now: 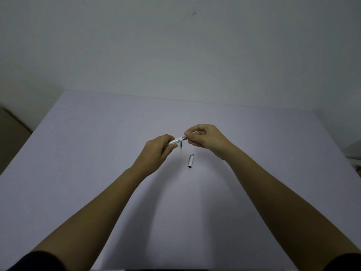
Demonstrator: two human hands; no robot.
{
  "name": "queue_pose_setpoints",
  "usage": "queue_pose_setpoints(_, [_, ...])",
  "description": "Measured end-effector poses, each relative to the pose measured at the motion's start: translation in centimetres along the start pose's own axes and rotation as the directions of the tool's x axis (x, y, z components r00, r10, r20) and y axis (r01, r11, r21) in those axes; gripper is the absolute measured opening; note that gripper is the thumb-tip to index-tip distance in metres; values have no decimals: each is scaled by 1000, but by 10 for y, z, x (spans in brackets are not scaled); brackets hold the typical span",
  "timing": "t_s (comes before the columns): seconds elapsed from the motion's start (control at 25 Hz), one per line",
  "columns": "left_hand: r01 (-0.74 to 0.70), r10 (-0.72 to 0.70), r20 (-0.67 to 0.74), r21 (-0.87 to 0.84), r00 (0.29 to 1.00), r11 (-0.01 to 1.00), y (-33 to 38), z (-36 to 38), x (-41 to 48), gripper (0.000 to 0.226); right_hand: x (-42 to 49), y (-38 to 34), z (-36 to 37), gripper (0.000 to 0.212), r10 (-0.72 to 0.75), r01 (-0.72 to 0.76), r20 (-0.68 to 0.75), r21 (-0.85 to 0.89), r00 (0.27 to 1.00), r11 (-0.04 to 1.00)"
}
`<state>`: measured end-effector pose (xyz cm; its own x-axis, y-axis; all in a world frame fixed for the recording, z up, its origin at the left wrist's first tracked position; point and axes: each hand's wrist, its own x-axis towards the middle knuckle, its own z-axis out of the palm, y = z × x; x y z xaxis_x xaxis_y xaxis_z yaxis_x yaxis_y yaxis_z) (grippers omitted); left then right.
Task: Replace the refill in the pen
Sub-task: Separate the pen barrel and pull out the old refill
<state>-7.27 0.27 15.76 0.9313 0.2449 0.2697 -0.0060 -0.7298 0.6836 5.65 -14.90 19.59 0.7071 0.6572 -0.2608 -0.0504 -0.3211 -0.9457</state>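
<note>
Above the middle of the lavender table [254, 173], the left hand [156, 153] held its grip closed around the white pen barrel [175, 142], while the right hand [205, 138] pinched the pen's metal tip end. A refill [181, 151] and the pen cap [191, 160] lay on the table just below the hands. If the tip section came free suddenly, small parts could drop and roll away.

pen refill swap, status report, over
Left hand gripping pen barrel; right hand pinching its tip end. Refill and cap lying on table. Nothing obstructing.
</note>
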Motion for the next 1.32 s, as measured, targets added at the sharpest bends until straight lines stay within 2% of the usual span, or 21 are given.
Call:
queue_pose_setpoints(0.12, [22,-22,-8,-5,1000,1000,-2,2,0,13,0,-2,1,9,23,-21,-29,89,999,996])
queue_pose_setpoints(0.28, [132,-135,-17,-121,991,984,-9,8,-6,9,3,1,-3,11,42,-7,-94,343,995,939])
queue_pose_setpoints(0.56, [279,-292,-5,-284,956,917,-20,25,-26,13,18,26,-3,10,124,36,-287,496,950,868])
queue_pose_setpoints(0.64, [470,-468,82,-297,880,831,-62,55,-11,13,62,83,5,12,280,-137,-258,461,925,877])
queue_pose_setpoints(0.72, [503,-521,48,-348,852,791,-61,56,-17,13,53,108,11,25,333,-218,-321,347,887,912])
queue_pose_setpoints(0.8, [483,-512,39,-401,858,779,-57,54,-15,14,45,125,17,34,405,-319,-387,268,829,909])
queue_pose_setpoints(0.88, [526,-532,103,-391,840,755,-63,63,-9,14,49,154,25,29,458,-438,-437,152,775,886])
queue_pose_setpoints(1.04, [494,-508,81,-402,858,771,-59,56,-7,14,42,168,31,22,375,-472,-525,-59,764,880])
queue_pose_setpoints(1.32, [460,-473,69,-395,878,796,-55,57,11,13,54,165,28,23,294,-426,-560,-119,774,897])
